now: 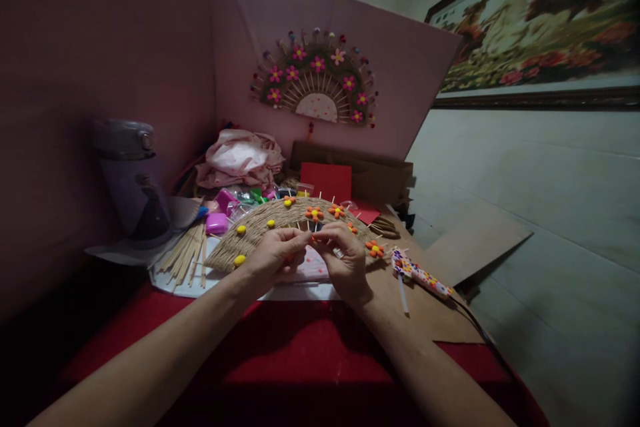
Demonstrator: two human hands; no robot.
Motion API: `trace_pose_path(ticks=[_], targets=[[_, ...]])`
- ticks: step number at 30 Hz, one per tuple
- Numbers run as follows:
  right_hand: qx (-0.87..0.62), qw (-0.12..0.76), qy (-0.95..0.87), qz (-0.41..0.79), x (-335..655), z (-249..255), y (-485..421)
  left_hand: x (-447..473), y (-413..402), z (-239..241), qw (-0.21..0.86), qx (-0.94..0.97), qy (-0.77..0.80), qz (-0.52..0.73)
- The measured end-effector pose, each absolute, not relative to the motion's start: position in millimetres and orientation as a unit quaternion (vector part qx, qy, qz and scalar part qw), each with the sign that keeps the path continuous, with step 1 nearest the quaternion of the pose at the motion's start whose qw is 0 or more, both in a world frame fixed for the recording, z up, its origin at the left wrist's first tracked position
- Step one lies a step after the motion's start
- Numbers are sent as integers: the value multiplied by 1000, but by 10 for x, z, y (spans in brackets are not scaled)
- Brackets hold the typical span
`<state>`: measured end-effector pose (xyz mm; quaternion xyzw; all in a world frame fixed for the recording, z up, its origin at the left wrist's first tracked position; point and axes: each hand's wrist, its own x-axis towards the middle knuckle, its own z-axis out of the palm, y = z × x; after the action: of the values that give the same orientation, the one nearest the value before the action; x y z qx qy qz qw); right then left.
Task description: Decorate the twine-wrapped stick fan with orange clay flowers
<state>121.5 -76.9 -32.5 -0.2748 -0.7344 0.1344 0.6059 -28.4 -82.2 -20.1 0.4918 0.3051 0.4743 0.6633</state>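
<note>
My left hand [283, 255] and my right hand [345, 259] meet fingertip to fingertip over the fan. Pinched between them is a small orange piece of clay [314, 237], mostly hidden by the fingers. Beneath lies a twine-wrapped fan [260, 230] with thin sticks poking past its rim. Orange flowers with yellow centres, such as one flower [375, 249], dot its right half. Only yellow dots, such as one yellow dot [241, 259], show on its left. My hands cover part of the pale spotted fabric [310, 265] at the fan's base.
A glue gun [420, 273] with its cord lies right, on cardboard [440, 321]. Left are wooden sticks [183, 257], a purple bottle [135, 187] and a pink clay pack [217, 223]. Bunched fabric [240, 157] and red card [326, 180] sit behind. Another fan [316, 80] hangs on the pink panel.
</note>
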Motion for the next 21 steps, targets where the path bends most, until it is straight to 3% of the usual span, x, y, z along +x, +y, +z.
trace_pose_path(ticks=[21], targets=[[-291,590,-740,141,1209,-321,-763,-304,-808,-217,664,483,309,481]])
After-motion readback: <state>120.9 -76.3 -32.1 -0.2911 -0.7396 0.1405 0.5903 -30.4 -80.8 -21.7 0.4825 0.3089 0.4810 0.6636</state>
